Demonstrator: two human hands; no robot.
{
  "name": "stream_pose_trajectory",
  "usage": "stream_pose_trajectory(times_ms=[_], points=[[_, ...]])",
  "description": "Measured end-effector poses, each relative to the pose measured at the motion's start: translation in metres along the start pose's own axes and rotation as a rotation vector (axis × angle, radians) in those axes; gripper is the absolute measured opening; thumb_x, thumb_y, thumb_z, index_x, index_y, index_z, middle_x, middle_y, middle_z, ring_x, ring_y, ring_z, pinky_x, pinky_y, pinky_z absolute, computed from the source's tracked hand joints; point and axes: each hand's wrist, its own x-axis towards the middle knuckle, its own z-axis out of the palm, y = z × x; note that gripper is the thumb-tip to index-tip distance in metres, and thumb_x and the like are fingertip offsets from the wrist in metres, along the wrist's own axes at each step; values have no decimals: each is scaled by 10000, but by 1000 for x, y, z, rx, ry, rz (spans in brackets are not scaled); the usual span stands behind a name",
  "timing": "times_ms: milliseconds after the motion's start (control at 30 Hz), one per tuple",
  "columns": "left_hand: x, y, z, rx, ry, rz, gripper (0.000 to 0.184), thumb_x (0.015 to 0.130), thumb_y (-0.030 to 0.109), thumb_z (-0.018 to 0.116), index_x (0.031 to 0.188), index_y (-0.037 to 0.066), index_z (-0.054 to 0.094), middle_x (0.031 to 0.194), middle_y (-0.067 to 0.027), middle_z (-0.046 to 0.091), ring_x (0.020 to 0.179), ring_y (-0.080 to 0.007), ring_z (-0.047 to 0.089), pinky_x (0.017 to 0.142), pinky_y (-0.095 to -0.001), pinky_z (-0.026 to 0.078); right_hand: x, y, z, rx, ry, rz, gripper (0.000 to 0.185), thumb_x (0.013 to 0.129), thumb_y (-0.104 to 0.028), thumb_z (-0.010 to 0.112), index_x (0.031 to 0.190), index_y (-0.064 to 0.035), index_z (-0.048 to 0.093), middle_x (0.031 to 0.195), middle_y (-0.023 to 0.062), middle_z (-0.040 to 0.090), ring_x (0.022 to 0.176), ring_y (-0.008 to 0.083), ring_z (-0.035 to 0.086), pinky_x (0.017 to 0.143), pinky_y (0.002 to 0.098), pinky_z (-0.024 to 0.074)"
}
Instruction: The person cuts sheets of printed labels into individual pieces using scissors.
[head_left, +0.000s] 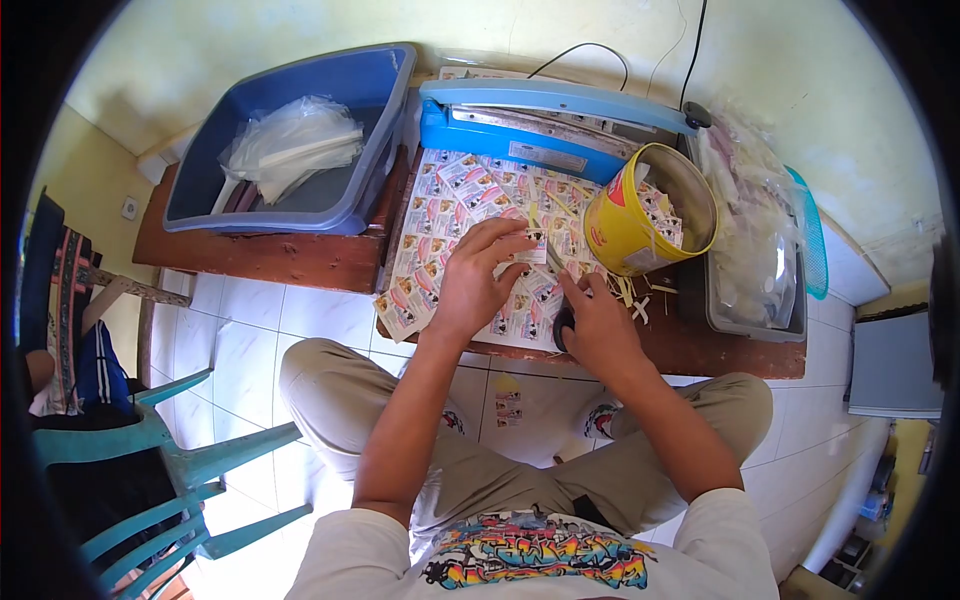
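My left hand (482, 275) is closed with a small printed paper label (537, 247) between its fingers, above the table. My right hand (603, 325) grips a pair of scissors with a black handle (563, 328); the blades point up toward the label. Printed label sheets (425, 235) with repeated pictures cover the table under both hands. Just right of the hands, a tilted yellow tub (625, 225) holds cut labels (660, 215). Thin pale paper strips (628, 293) lie scattered below the tub.
A blue sealing machine (540, 140) stands behind the sheets. To the left, a blue bin (300, 215) holds clear plastic bags (300, 145). A grey tray (755, 325) full of plastic bags sits at the right. A green chair (180, 450) stands on the tiled floor.
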Motion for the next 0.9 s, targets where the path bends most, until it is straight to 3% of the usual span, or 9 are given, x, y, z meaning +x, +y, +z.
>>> stream_pose_trajectory(times_ms=[300, 367, 500, 567, 600, 667, 700, 767, 900], points=[[0, 5, -1, 58, -39, 58, 395, 716, 0, 887, 1084, 110, 796, 1303, -44, 750, 1277, -306, 634, 1088, -435, 522, 1, -11, 0, -129, -91, 64, 776, 814, -136, 818, 1527, -57, 523, 1337, 226, 565, 1089, 432, 699, 932, 500, 593], [0, 6, -1, 69, -49, 65, 374, 717, 9, 888, 1065, 116, 797, 1305, -36, 751, 1287, -305, 629, 1103, -438, 510, 1, -12, -5, -160, -71, 6, 694, 855, -115, 725, 1516, -23, 533, 1326, 249, 574, 1060, 438, 711, 878, 522, 605], [-2, 9, -2, 72, -122, 80, 319, 730, 12, 882, 1014, 133, 800, 1314, -16, 752, 1332, -296, 601, 1146, -451, 473, 6, -2, -17, -94, 58, -51, 651, 871, -142, 787, 1476, -33, 572, 1258, 222, 638, 1036, 401, 717, 927, 504, 591], [-3, 11, -1, 67, -145, 86, 307, 734, 8, 878, 1003, 134, 800, 1319, -12, 751, 1347, -294, 592, 1159, -454, 462, 14, 8, -20, 96, 266, -162, 436, 933, -139, 757, 1336, 1, 669, 1110, 187, 726, 878, 310, 754, 818, 436, 617], [-2, 14, -2, 31, -175, 73, 304, 738, 2, 874, 1001, 137, 801, 1324, -7, 750, 1352, -293, 589, 1164, -458, 457, 15, 5, -26, 96, 269, -158, 436, 933, -139, 757, 1336, 1, 669, 1110, 187, 726, 878, 310, 754, 818, 436, 617], [-1, 18, -3, -2, -209, 68, 301, 742, -3, 869, 999, 139, 802, 1329, -3, 749, 1357, -293, 586, 1170, -461, 453, 17, -5, -40, 504, 169, 61, 327, 934, -165, 765, 1192, 33, 733, 970, 217, 771, 892, 333, 776, 797, 435, 603], [-1, 20, -4, -19, -225, 59, 299, 744, -10, 866, 997, 136, 801, 1336, -3, 747, 1363, -294, 583, 1172, -460, 452, 20, -2, -38, 507, 174, 61, 327, 934, -165, 765, 1192, 33, 733, 970, 217, 771, 892, 333, 776, 797, 435, 603], [-1, 23, -5, -31, -241, 54, 297, 745, -16, 862, 995, 132, 801, 1343, -3, 744, 1369, -294, 581, 1173, -458, 451, 27, 7, -28, 606, 158, 60, 284, 951, -175, 784, 1129, 40, 736, 906, 162, 789, 785, 244, 781, 718, 375, 610], [0, 27, -4, -56, -251, 39, 351, 755, -39, 846, 1056, 134, 796, 1384, -15, 722, 1400, -307, 564, 1182, -453, 450, 30, 4, -30, 739, 65, 165, 209, 978, -124, 758, 1101, 42, 726, 913, 119, 784, 799, 160, 769, 675, 315, 618]])
